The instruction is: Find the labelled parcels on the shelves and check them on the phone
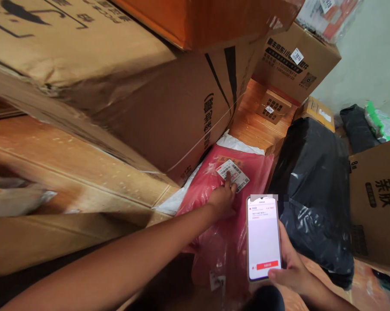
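the left hand [223,198] reaches out, one fingertip pressed on the white barcode label [233,175] of a red plastic parcel [221,224] wedged between stacked cartons [169,116] and one black bag [314,194]. the right hand [290,265] is wrapped around one lit phone [263,237], thumb at its lower edge. a small carton's sticker [297,56] reads "1016". packages crowd every side.

Left arm stretched forward, left hand [223,198] index finger extended, pressing down. Right hand [290,265] cupped, fingers wrapped, thumb across front.
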Action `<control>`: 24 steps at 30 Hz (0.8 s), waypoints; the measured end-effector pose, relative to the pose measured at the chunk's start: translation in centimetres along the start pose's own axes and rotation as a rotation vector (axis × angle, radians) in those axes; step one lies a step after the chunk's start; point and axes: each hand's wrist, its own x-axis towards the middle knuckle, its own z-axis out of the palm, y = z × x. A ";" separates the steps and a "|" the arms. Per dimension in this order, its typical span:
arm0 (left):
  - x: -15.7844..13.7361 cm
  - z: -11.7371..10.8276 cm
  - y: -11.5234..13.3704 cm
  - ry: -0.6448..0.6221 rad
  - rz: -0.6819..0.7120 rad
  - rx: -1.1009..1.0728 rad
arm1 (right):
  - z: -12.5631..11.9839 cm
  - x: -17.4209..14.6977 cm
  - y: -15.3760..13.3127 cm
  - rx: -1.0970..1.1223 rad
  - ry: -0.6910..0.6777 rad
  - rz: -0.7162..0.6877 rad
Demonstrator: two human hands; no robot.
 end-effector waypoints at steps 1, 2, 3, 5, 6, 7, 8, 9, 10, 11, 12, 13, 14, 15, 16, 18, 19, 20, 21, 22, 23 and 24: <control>0.0 0.1 0.0 0.011 0.005 0.000 | -0.2 0.0 0.3 -0.030 0.018 -0.017; 0.1 0.2 -0.1 0.020 0.008 -0.002 | -0.4 0.0 0.5 -0.064 0.035 -0.036; 0.1 0.3 -0.1 0.025 0.009 -0.003 | -0.6 0.0 0.7 -0.097 0.047 -0.051; 0.1 0.4 -0.2 0.024 0.005 -0.002 | -0.8 0.0 1.0 -0.141 0.057 -0.063; 0.1 0.4 -0.2 0.020 0.004 0.002 | -0.9 0.0 1.1 -0.151 0.058 -0.065; 0.1 0.3 -0.1 0.016 0.001 0.010 | -0.9 0.0 1.1 -0.157 0.058 -0.065; 0.1 0.2 -0.1 0.013 0.001 0.018 | -0.8 0.0 1.1 -0.160 0.057 -0.062; 0.0 0.2 -0.1 0.012 0.002 0.023 | -0.8 0.0 1.0 -0.158 0.056 -0.059; 0.0 0.1 -0.1 0.013 0.004 0.024 | -0.7 0.0 1.0 -0.158 0.051 -0.055; 0.0 0.1 -0.1 0.016 0.005 0.024 | -0.6 0.0 0.9 -0.156 0.045 -0.050; -0.1 0.1 0.0 0.020 0.006 0.020 | -0.5 0.0 0.9 -0.155 0.039 -0.045; 0.0 0.2 0.0 0.024 0.007 0.017 | -0.5 0.0 0.8 -0.153 0.038 -0.045; 0.0 0.2 0.0 0.028 0.008 0.014 | -0.5 0.0 0.8 -0.151 0.039 -0.046; 0.0 0.3 -0.1 0.031 0.009 0.009 | -0.5 0.0 0.9 -0.150 0.040 -0.046; 0.1 0.3 -0.1 0.034 0.010 -0.002 | -0.5 0.0 0.9 -0.152 0.040 -0.046; 0.2 0.4 -0.2 0.044 0.013 -0.034 | -0.6 0.0 1.0 -0.160 0.036 -0.051; 0.1 0.4 -0.3 0.044 0.011 -0.043 | -0.6 0.1 1.0 -0.163 0.031 -0.056; 0.0 0.3 -0.4 0.044 0.008 -0.056 | -0.6 0.1 1.0 -0.161 0.018 -0.057; -0.2 0.2 -0.4 0.056 0.005 -0.089 | -0.6 0.1 1.0 -0.150 0.003 -0.055; -0.6 0.1 -0.5 0.095 0.010 -0.158 | -0.5 0.1 0.9 -0.131 -0.015 -0.051; -1.1 0.0 -0.4 0.153 0.029 -0.275 | -0.4 0.1 0.9 -0.106 -0.031 -0.046; -1.8 -0.2 -0.3 0.221 0.056 -0.445 | -0.4 0.1 0.8 -0.079 -0.047 -0.040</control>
